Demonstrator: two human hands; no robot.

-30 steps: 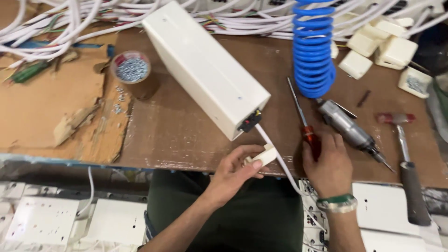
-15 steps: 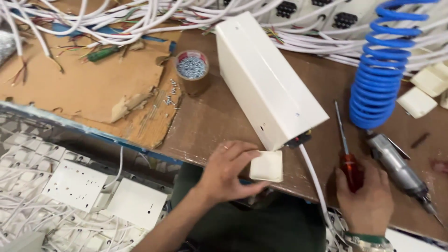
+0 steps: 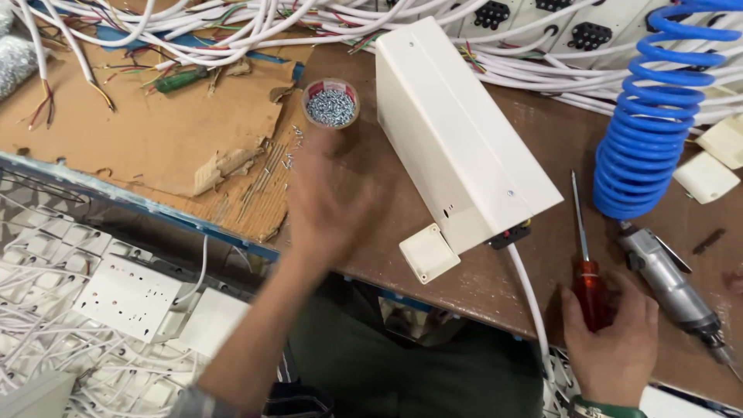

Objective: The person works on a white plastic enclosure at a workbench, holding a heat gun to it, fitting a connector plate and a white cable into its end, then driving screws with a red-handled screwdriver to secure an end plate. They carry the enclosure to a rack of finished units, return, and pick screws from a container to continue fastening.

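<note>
Your left hand [image 3: 329,197] is up in the air, and it looks blurry. The palm faces down and the fingers [image 3: 309,159] are spread out and loose — they hold nothing. Your left arm comes up from the bottom left, bare from the wrist down to a rolled sleeve near the elbow.

Your right hand [image 3: 611,340] is low on the right side. Its back faces up, and the fingers [image 3: 576,306] are curled in at the front — you can't see if they grip tight. A green band sits on your right wrist, right at the bottom edge. The two hands are well apart.
</note>
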